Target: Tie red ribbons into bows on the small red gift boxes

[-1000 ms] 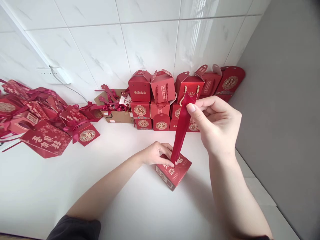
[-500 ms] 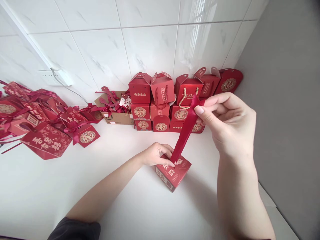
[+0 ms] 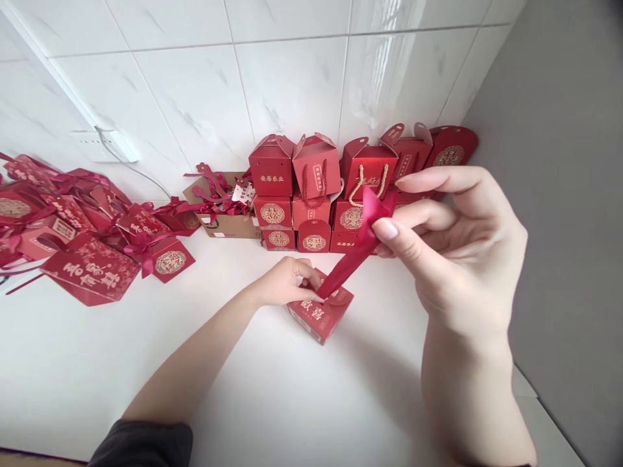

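A small red gift box [image 3: 333, 318] with pale lettering sits on the white tabletop. My left hand [image 3: 285, 283] grips its top from the left, with thumb and fingers curled in at the spot where a dark red satin ribbon [image 3: 346, 264] comes up. The ribbon stretches taut, slanting up to the right. Its upper end is pinched between the thumb and fingers of my right hand [image 3: 455, 250], which is raised above the box and closer to the camera. What lies under the left fingers is partly hidden.
Stacked red gift boxes [image 3: 270, 175] stand against the tiled wall. Left of them is a brown cardboard box [image 3: 228, 227] holding ribbons and tags. Ribboned red boxes [image 3: 92, 269] pile up at far left, below a wall socket [image 3: 104, 146]. A grey panel [image 3: 564, 227] borders the right side.
The gift box and my left hand have shifted left and slightly farther away. My right hand has moved a little right, and the ribbon slants more.
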The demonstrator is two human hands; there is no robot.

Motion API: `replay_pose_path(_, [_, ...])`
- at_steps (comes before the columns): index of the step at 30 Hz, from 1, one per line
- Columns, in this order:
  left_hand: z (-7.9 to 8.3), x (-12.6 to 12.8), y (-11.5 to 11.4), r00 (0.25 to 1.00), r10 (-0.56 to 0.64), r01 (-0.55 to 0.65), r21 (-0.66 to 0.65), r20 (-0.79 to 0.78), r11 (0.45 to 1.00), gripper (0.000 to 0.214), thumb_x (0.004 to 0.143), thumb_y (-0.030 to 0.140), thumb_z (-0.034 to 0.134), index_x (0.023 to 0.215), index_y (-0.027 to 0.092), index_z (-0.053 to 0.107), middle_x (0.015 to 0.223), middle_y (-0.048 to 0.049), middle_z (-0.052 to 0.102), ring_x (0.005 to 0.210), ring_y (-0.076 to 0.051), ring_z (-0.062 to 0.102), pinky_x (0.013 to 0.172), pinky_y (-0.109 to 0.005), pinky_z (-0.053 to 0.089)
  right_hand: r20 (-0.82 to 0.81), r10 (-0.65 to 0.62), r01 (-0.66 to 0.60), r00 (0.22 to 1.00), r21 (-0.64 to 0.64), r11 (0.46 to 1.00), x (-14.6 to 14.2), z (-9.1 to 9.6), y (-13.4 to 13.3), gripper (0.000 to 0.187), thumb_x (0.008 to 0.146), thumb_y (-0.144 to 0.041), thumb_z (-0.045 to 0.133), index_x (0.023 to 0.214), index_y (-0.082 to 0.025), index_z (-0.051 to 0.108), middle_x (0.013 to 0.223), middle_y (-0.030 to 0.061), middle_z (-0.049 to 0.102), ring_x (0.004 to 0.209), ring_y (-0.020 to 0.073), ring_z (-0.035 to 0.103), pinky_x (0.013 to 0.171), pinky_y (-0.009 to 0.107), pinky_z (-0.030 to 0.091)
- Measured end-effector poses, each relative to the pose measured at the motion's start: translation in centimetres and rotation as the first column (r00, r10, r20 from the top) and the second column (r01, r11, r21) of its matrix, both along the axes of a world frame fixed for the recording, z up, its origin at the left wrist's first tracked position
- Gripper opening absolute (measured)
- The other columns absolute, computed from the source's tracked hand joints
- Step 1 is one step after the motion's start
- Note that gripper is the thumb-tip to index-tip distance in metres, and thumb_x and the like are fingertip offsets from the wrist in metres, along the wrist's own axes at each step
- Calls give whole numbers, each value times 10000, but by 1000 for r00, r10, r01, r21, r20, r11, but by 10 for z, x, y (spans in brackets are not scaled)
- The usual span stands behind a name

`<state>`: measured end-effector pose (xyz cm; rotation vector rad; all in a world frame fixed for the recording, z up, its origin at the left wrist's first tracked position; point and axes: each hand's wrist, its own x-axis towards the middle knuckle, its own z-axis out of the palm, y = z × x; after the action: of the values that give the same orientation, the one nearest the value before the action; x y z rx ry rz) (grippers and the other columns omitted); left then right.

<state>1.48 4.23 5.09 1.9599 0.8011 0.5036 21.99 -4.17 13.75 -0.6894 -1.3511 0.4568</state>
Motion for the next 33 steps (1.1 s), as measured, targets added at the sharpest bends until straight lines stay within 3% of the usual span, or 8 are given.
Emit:
replay_pose_path(5, [12, -12, 2, 986, -144, 148, 41, -89, 988, 131, 694, 202, 787, 823, 179, 782, 802, -36, 692, 765, -161, 633, 693, -259, 490, 50, -13, 13, 999, -8, 1000, -6, 3, -16, 367, 815, -244, 758, 1132, -337, 598, 680, -37, 675, 622, 189, 682, 533, 338, 558])
replay_pose_path(11, [-15, 6, 2, 978, -207, 207, -27, -9, 978, 166, 689, 296, 816, 819, 196, 792, 853, -51, 715, 858, -189, 641, 782, -294, 501, 54, -7, 9, 998, -25, 1000, -8, 2, -15, 401, 803, -285, 769, 1155, -336, 583, 676, -35, 676, 634, 197, 685, 555, 340, 569])
replay_pose_path(18, [-22, 14, -3, 982, -186, 186, -37, 18, 982, 185, 686, 330, 826, 818, 201, 807, 909, -75, 724, 965, -211, 633, 905, -329, 497, -17, -40, 38, 999, -89, 995, 0, -28, 45, 356, 848, -408, 698, 1141, -299, 527, 742, -25, 689, 653, 171, 680, 652, 321, 575])
replay_pose_path(21, [-21, 13, -4, 980, -188, 193, -98, 62, 976, 198, 684, 325, 828, 825, 188, 810, 927, -82, 714, 960, -205, 620, 919, -333, 496, 158, -63, 95, 986, -204, 974, 10, -46, 73, 397, 868, -374, 647, 1208, -251, 482, 900, 24, 708, 829, 196, 703, 766, 362, 569])
replay_pose_path(23, [-23, 13, -2, 978, -186, 196, -117, 91, 974, 208, 669, 313, 839, 834, 188, 812, 924, -84, 708, 948, -200, 612, 928, -337, 491, 435, -69, 198, 898, -258, 946, 18, -51, 80, 433, 838, -330, 656, 1232, -230, 506, 1151, 98, 669, 1008, 243, 667, 840, 403, 533])
replay_pose_path(26, [-28, 12, 1, 978, -191, 199, -101, 84, 975, 215, 641, 306, 857, 825, 205, 814, 840, -72, 696, 921, -195, 594, 895, -339, 486, 725, 92, 286, 682, -381, 879, 27, -54, 72, 165, 900, -325, 536, 965, -214, 639, 1046, 95, 693, 919, 249, 655, 772, 375, 496])
replay_pose_path(30, [-32, 12, 4, 978, -206, 208, -39, 37, 977, 200, 660, 308, 841, 840, 223, 814, 749, -54, 682, 860, -182, 573, 785, -306, 481, 707, 505, 213, 495, -663, 718, 30, -68, 53, 367, 948, -409, 451, 693, -200, 613, 721, 63, 663, 675, 192, 608, 613, 296, 433])
replay_pose_path(33, [-27, 11, 5, 981, -191, 191, 70, -18, 979, 130, 686, 301, 819, 784, 217, 817, 647, -34, 654, 723, -147, 554, 705, -271, 465, 684, 554, 179, 474, -691, 700, 29, -85, 44, 397, 964, -463, 411, 721, -201, 585, 688, 43, 619, 613, 165, 550, 573, 280, 392])
